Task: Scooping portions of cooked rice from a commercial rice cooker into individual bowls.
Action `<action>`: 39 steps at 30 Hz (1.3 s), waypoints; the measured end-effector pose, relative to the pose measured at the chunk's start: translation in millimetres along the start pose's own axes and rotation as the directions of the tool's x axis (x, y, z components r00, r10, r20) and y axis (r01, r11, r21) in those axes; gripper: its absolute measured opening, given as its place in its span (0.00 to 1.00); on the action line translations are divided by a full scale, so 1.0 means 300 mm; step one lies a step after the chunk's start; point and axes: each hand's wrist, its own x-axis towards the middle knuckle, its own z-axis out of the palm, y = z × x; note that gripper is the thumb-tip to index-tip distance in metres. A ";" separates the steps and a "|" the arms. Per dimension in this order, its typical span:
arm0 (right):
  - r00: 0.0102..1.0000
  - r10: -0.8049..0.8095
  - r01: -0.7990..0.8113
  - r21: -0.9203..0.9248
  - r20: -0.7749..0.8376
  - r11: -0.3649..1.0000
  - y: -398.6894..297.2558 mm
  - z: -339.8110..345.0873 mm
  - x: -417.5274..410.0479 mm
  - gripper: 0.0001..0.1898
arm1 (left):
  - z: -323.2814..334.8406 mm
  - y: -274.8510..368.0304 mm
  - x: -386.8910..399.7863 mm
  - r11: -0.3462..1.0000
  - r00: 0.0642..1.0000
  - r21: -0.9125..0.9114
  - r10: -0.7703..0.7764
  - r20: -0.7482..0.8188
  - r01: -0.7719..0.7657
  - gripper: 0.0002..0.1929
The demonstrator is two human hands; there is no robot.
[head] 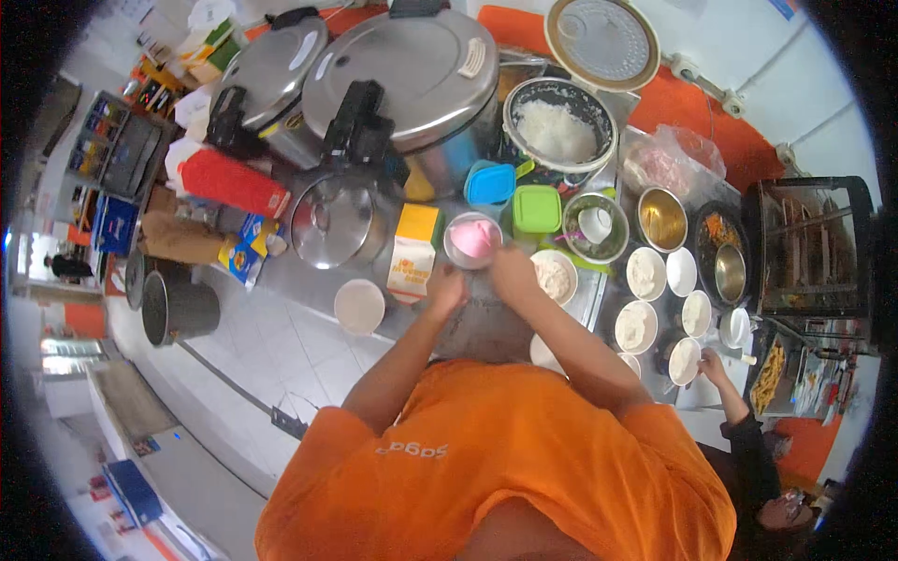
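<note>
A white bowl (454, 258) with a smooth pink object (472, 238) inside stands before me on the metal counter. My right hand (515, 275) is at the bowl's right rim and seems to grip it; its fingertips are hidden. Just below the bowl's left side is my left hand (447, 289), fingers curled, beside a yellow and white carton (414, 254); whether it holds anything is unclear. Behind the bowl are a blue-lidded container (491, 184) and a green-lidded one (537, 208). To the right of my right hand, a bowl of pale flour-like powder (554, 276) is partly covered by my forearm.
Large pressure cookers (410, 70) and an open rice cooker (558, 133) stand at the back. A steel bowl (596, 228) holds a white cup. Several white bowls (636, 327) fill the right side, where another person's hand (712, 366) touches one. A lidded pot (333, 221) sits left.
</note>
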 end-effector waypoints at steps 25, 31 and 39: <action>0.962 -0.178 0.192 -0.048 0.207 0.980 0.187 0.093 -0.119 0.23 | -0.097 0.050 -0.114 0.987 0.963 -0.115 0.137 0.231 -0.112 0.16; 0.982 -0.133 0.146 -0.093 0.132 0.985 0.182 0.021 -0.125 0.26 | -0.083 -0.057 -0.072 0.982 0.972 -0.129 0.158 0.173 -0.136 0.14; 0.980 -0.144 0.156 -0.086 0.135 0.984 0.183 -0.119 -0.135 0.23 | -0.042 0.012 -0.083 0.989 0.962 -0.110 0.127 0.240 -0.103 0.19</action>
